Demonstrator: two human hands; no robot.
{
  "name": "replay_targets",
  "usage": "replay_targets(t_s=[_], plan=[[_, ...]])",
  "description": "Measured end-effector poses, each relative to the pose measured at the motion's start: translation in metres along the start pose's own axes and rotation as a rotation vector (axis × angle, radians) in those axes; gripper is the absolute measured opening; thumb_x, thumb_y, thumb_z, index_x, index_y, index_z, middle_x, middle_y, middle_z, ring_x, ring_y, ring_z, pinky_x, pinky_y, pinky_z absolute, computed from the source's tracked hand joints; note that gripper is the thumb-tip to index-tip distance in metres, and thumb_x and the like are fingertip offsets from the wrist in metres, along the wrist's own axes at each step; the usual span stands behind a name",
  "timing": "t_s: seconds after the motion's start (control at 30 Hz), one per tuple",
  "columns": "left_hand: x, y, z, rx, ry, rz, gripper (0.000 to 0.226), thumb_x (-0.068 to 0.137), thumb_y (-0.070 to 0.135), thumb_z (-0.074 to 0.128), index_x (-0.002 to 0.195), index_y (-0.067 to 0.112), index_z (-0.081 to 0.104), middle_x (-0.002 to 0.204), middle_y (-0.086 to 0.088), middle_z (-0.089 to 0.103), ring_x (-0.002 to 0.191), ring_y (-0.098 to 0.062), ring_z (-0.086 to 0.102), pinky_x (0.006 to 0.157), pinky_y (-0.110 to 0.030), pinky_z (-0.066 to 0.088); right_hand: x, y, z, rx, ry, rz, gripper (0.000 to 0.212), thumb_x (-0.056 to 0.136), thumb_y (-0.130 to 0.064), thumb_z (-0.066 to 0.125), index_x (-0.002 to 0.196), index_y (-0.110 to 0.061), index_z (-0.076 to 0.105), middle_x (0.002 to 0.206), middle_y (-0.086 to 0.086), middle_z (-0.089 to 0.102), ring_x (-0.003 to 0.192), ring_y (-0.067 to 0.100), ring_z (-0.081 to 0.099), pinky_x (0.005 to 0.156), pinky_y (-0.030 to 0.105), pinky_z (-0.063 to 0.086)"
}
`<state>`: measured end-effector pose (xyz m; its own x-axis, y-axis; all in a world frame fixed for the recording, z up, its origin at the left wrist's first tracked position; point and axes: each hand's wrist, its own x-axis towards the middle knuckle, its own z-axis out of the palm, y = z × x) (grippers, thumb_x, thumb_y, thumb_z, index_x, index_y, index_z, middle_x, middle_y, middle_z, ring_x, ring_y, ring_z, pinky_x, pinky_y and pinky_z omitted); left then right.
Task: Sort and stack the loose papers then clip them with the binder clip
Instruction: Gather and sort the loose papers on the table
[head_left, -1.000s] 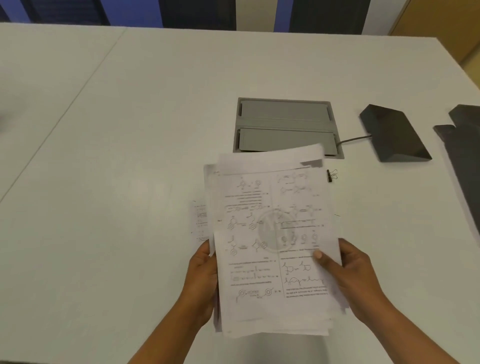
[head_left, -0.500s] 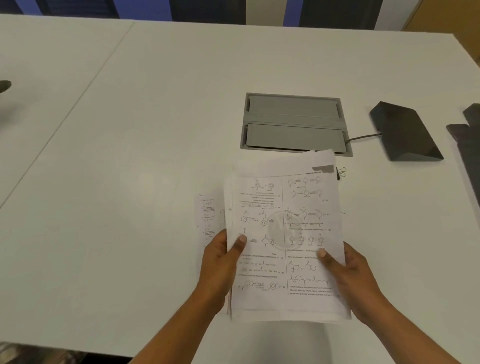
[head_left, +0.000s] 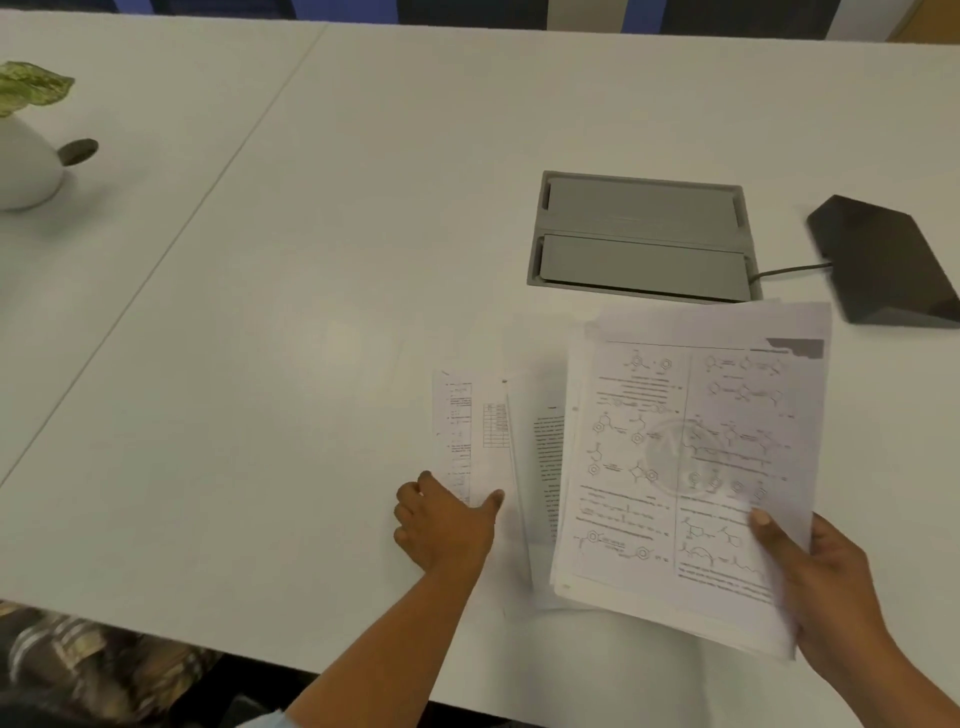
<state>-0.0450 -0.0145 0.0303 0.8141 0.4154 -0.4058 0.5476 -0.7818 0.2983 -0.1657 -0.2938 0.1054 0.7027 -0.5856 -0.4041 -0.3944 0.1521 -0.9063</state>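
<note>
Left hand (head_left: 447, 525) has quit the stack (head_left: 691, 467) for a loose sheet (head_left: 470, 431) flat on the table (head_left: 260, 364) at the stack's 9 o'clock; thumb on it, gripped or not I can't tell. Right hand (head_left: 831, 587) pinches the stack's 5 o'clock corner. Paper's light, floppy, sheets slip: take an edge, support underneath. Print too blurred to read; chemical diagrams only.

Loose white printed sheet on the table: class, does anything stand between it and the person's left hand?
Nothing visible does. The left hand touches the loose white printed sheet at its near end; the right hand holds the white paper stack aside.
</note>
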Motion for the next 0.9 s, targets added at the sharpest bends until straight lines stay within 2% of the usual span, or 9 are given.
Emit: replay_targets(t_s=[0.07,0.2,0.3,0.37,0.43,0.5,0.63,0.77,0.9], plan=[[0.004,0.001,0.007,0.070,-0.056,-0.036,0.112,0.051,0.075,0.076,0.134,0.011,0.038,0.133,-0.012,0.044,0.124,-0.030,0.045,0.099,-0.044,0.043,-0.001,0.001,-0.002,0.013,0.001,0.008,0.023,0.080,-0.029,0.071,0.101,-0.017,0.070,0.104,0.008,0.076,0.092,0.029,0.072,0.076,0.038,0.060],[0.011,-0.003,0.013,0.029,-0.068,-0.038,0.110,0.051,0.064,0.086,0.133,0.009,0.037,0.130,-0.014,0.048,0.120,-0.030,0.051,0.097,-0.042,0.047,-0.002,0.002,-0.006,0.017,0.024,0.009,0.010,0.089,-0.017,0.066,0.098,-0.018,0.070,0.101,0.006,0.075,0.084,0.026,0.071,0.067,0.027,0.061],[0.016,-0.002,0.006,-0.008,-0.110,-0.079,0.090,0.056,0.059,0.086,0.120,0.012,0.044,0.113,-0.008,0.061,0.108,-0.030,0.063,0.092,-0.041,0.045,-0.001,0.006,-0.008,0.003,0.031,0.003,0.009,0.089,-0.017,0.066,0.096,-0.018,0.070,0.094,-0.001,0.077,0.084,0.026,0.070,0.065,0.024,0.061],[0.018,-0.002,-0.001,-0.017,-0.146,-0.063,0.066,0.066,0.054,0.083,0.105,0.017,0.046,0.097,-0.001,0.063,0.098,-0.027,0.067,0.090,-0.038,0.044,-0.002,0.007,-0.005,0.004,0.023,0.002,0.018,0.081,-0.027,0.071,0.097,-0.017,0.071,0.091,-0.002,0.078,0.080,0.022,0.073,0.066,0.026,0.061],[0.020,-0.003,-0.004,-0.025,-0.164,-0.007,0.040,0.079,0.046,0.076,0.104,0.021,0.058,0.100,0.001,0.069,0.097,-0.025,0.068,0.090,-0.037,0.048,-0.003,0.008,-0.004,0.007,0.022,-0.006,0.031,0.072,-0.036,0.073,0.096,-0.018,0.071,0.090,-0.002,0.079,0.075,0.017,0.074,0.066,0.027,0.061],[0.023,-0.004,-0.003,-0.067,-0.177,0.055,0.025,0.088,0.035,0.068,0.106,0.018,0.067,0.108,-0.002,0.074,0.095,-0.024,0.070,0.085,-0.037,0.055,-0.003,0.008,-0.003,0.027,0.022,-0.005,0.017,0.082,-0.026,0.070,0.097,-0.018,0.070,0.091,0.000,0.078,0.076,0.021,0.073,0.066,0.027,0.060],[0.025,-0.008,-0.004,-0.209,-0.198,0.085,0.036,0.096,0.029,0.056,0.123,0.005,0.062,0.122,-0.011,0.069,0.108,-0.030,0.067,0.092,-0.045,0.055,-0.002,0.009,-0.002,0.017,0.031,-0.003,0.009,0.089,-0.017,0.066,0.096,-0.018,0.071,0.089,-0.006,0.078,0.077,0.019,0.073,0.067,0.026,0.060],[0.021,-0.016,-0.020,-0.305,-0.068,0.249,0.024,0.101,0.019,0.047,0.100,0.003,0.065,0.098,-0.009,0.072,0.088,-0.029,0.070,0.080,-0.040,0.058,-0.002,0.007,-0.001,0.052,0.029,-0.020,0.024,0.076,-0.030,0.070,0.097,-0.016,0.071,0.085,-0.007,0.079,0.070,0.011,0.074,0.063,0.024,0.061],[0.025,-0.020,-0.034,-0.389,-0.066,0.216,0.027,0.098,0.031,0.055,0.114,0.010,0.059,0.107,-0.004,0.070,0.089,-0.027,0.069,0.078,-0.040,0.060,0.001,0.011,-0.001,0.039,0.030,-0.013,0.009,0.090,-0.015,0.065,0.096,-0.018,0.071,0.086,-0.005,0.078,0.071,0.015,0.074,0.059,0.020,0.059]])
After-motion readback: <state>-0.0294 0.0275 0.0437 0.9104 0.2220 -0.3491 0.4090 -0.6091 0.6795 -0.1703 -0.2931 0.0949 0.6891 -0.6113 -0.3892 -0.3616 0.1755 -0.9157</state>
